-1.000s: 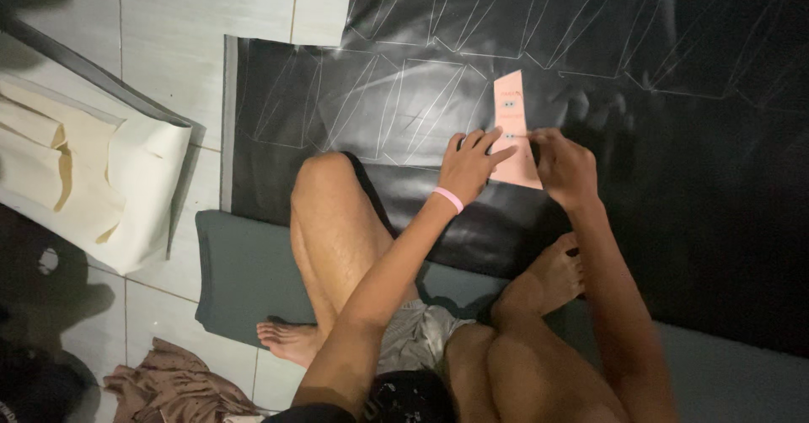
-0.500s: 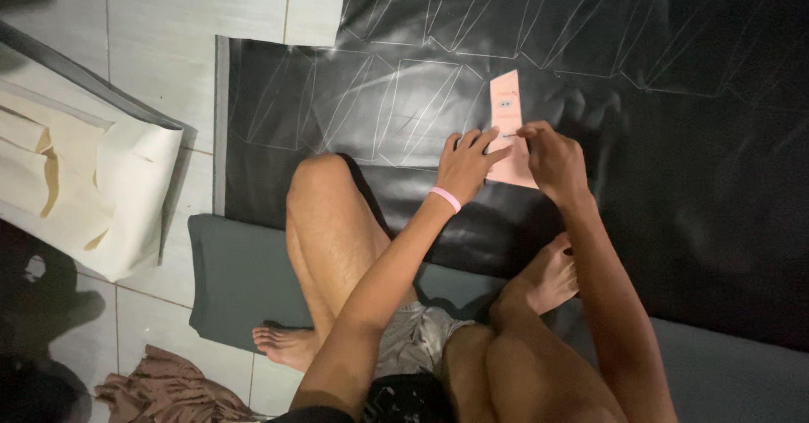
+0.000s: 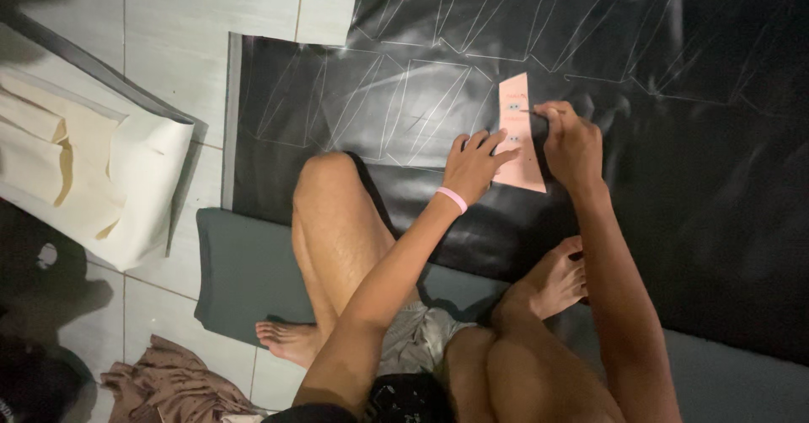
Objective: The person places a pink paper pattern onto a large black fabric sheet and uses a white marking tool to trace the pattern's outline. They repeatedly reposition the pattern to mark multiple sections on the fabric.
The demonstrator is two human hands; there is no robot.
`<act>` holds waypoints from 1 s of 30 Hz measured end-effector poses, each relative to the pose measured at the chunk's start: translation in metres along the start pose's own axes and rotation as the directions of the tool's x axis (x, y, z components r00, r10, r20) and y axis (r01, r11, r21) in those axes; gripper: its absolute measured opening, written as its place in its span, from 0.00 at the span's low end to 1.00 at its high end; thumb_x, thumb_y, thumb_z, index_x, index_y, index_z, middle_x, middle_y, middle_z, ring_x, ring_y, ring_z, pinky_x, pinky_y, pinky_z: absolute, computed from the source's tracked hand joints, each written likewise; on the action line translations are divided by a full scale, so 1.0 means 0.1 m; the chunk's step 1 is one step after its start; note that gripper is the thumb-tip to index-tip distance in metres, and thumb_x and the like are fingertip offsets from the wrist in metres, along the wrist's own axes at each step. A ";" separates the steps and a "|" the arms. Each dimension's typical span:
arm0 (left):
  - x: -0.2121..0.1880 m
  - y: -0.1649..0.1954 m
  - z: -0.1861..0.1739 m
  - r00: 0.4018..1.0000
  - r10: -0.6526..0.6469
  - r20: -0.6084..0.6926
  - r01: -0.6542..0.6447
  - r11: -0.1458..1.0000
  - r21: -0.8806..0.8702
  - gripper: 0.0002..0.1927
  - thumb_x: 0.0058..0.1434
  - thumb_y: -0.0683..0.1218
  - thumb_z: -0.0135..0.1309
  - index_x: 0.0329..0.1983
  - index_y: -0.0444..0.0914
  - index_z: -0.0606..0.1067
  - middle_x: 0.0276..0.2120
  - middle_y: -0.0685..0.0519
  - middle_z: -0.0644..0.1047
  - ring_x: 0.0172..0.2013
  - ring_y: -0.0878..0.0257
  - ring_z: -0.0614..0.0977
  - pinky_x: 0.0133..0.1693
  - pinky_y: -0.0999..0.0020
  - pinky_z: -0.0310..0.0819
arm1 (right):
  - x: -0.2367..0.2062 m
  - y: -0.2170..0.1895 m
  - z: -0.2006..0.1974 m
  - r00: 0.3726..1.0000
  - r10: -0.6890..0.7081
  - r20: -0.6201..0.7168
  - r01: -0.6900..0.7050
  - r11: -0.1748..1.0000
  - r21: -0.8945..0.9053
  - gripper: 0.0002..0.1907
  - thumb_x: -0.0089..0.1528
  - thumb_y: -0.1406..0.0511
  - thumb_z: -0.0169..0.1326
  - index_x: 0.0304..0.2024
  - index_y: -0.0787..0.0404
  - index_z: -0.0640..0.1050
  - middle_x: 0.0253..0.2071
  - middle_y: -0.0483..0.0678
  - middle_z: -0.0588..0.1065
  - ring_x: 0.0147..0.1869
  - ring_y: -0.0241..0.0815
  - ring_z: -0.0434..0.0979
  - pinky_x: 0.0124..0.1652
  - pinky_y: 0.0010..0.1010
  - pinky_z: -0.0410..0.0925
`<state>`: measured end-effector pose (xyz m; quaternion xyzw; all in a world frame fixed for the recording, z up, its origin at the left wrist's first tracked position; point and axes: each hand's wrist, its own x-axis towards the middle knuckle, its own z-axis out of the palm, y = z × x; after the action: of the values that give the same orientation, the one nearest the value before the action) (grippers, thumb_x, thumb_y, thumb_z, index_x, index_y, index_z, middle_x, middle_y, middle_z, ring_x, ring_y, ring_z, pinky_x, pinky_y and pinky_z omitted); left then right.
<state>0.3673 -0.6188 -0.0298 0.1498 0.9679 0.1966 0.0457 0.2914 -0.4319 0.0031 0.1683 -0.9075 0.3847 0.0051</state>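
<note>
A pink paper template [image 3: 517,124] lies flat on a big black sheet of material [image 3: 691,162] marked with pale traced outlines. My left hand [image 3: 474,163], with a pink band on its wrist, presses down on the template's lower left edge with spread fingers. My right hand [image 3: 568,141] sits at the template's right edge and pinches a thin marking tool whose tip touches the template's upper right side. The tool is mostly hidden by my fingers.
I sit on a grey-green mat [image 3: 244,275] with my bare legs and feet folded in front. Rolled cream material [image 3: 76,179] lies on the tiled floor at left. A brown cloth [image 3: 168,385] is bunched at the bottom left.
My right hand has slid up along the template's right edge with the tool. The left hand stays pressed on the template.
</note>
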 end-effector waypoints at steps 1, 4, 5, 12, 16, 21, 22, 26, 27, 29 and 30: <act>0.00 0.00 0.00 1.000 0.001 -0.003 -0.001 1.000 -0.005 0.27 0.54 0.42 0.63 0.57 0.56 0.78 0.64 0.55 0.71 0.61 0.55 0.71 0.60 0.51 0.61 | 0.02 0.00 0.02 0.998 -0.034 -0.050 0.034 0.999 0.009 0.09 0.75 0.71 0.47 0.47 0.63 0.80 0.42 0.48 0.80 0.38 0.49 0.83 0.39 0.35 0.74; 0.00 0.00 0.00 1.000 0.005 -0.011 -0.005 1.000 -0.013 0.27 0.53 0.41 0.62 0.57 0.55 0.78 0.64 0.56 0.71 0.61 0.54 0.71 0.60 0.51 0.61 | 0.06 0.00 0.06 0.979 -0.203 -0.021 0.198 0.970 -0.143 0.10 0.73 0.73 0.46 0.44 0.65 0.79 0.45 0.50 0.79 0.37 0.50 0.82 0.39 0.35 0.74; 0.00 0.00 0.00 1.000 0.010 -0.018 -0.010 1.000 -0.009 0.27 0.53 0.42 0.63 0.57 0.55 0.78 0.64 0.56 0.71 0.61 0.54 0.71 0.60 0.50 0.61 | 0.07 0.00 0.07 0.979 -0.202 -0.027 0.194 0.967 -0.166 0.10 0.72 0.73 0.46 0.44 0.64 0.79 0.45 0.50 0.80 0.37 0.50 0.82 0.39 0.35 0.74; -0.01 -0.02 0.05 0.999 0.021 -0.047 -0.020 1.000 0.003 0.26 0.54 0.42 0.63 0.56 0.54 0.78 0.63 0.56 0.71 0.61 0.54 0.71 0.58 0.49 0.62 | 0.13 -0.01 0.12 0.983 -0.183 0.009 0.182 0.966 -0.181 0.10 0.72 0.74 0.47 0.42 0.66 0.80 0.45 0.50 0.80 0.35 0.48 0.82 0.36 0.35 0.74; 0.04 -0.02 0.09 1.000 0.015 -0.010 -0.015 0.999 0.035 0.28 0.52 0.41 0.62 0.57 0.54 0.77 0.62 0.57 0.71 0.60 0.54 0.71 0.57 0.48 0.63 | 0.15 0.01 0.13 0.989 -0.144 -0.013 0.142 0.985 -0.097 0.08 0.73 0.72 0.49 0.44 0.66 0.80 0.41 0.51 0.79 0.37 0.50 0.82 0.38 0.36 0.74; 0.34 0.02 0.06 0.965 -0.048 0.256 0.022 0.994 0.105 0.25 0.73 0.45 0.56 0.68 0.64 0.72 0.56 0.50 0.72 0.56 0.49 0.72 0.56 0.46 0.65 | 0.05 0.14 -0.03 0.996 -0.087 -0.020 0.088 0.995 0.043 0.10 0.76 0.71 0.46 0.48 0.68 0.79 0.50 0.54 0.81 0.45 0.48 0.84 0.44 0.35 0.76; 0.43 0.02 0.03 0.954 -0.048 0.297 0.017 0.994 0.105 0.25 0.74 0.46 0.56 0.69 0.67 0.71 0.57 0.47 0.72 0.55 0.47 0.72 0.53 0.46 0.65 | -0.01 0.18 -0.08 0.997 -0.035 -0.074 0.045 0.989 0.142 0.11 0.78 0.70 0.46 0.50 0.68 0.79 0.51 0.54 0.80 0.49 0.47 0.84 0.47 0.34 0.77; 0.66 -0.24 -0.11 0.968 0.223 0.113 -0.250 0.897 0.364 0.42 0.29 0.58 0.68 0.54 0.51 0.76 0.62 0.48 0.71 0.62 0.52 0.72 0.58 0.53 0.68 | -0.39 0.47 -0.43 0.982 0.018 -0.189 0.020 0.980 0.198 0.13 0.80 0.69 0.42 0.52 0.70 0.77 0.56 0.57 0.79 0.55 0.48 0.82 0.54 0.34 0.76; 0.67 -0.33 -0.14 0.971 0.231 0.053 -0.234 0.894 0.382 0.41 0.30 0.60 0.68 0.51 0.41 0.76 0.59 0.48 0.74 0.61 0.54 0.75 0.59 0.54 0.70 | -0.51 0.58 -0.54 0.970 -0.044 -0.239 0.095 0.974 0.205 0.14 0.82 0.69 0.40 0.53 0.72 0.76 0.56 0.59 0.79 0.59 0.50 0.82 0.58 0.35 0.77; 0.61 -0.53 -0.19 0.963 -0.172 0.210 0.172 0.985 0.016 0.26 0.56 0.56 0.64 0.52 0.38 0.74 0.49 0.46 0.81 0.53 0.49 0.81 0.56 0.52 0.73 | -0.84 0.81 -0.80 0.972 0.016 -0.233 -0.043 0.993 -0.114 0.18 0.84 0.69 0.36 0.52 0.68 0.79 0.44 0.56 0.76 0.45 0.45 0.77 0.46 0.32 0.70; 0.58 -0.56 -0.17 0.946 -0.283 0.158 0.297 0.952 -0.070 0.25 0.61 0.57 0.62 0.52 0.37 0.73 0.46 0.44 0.81 0.50 0.47 0.82 0.52 0.50 0.74 | -0.96 0.92 -0.87 0.949 0.132 -0.287 -0.147 0.989 -0.033 0.16 0.84 0.68 0.37 0.51 0.68 0.77 0.42 0.53 0.75 0.41 0.43 0.74 0.43 0.31 0.68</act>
<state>0.2947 -0.6559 -0.0382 0.0174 0.9632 0.2211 0.1520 0.3428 -0.2824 -0.0130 0.0467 -0.9170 0.3798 0.1126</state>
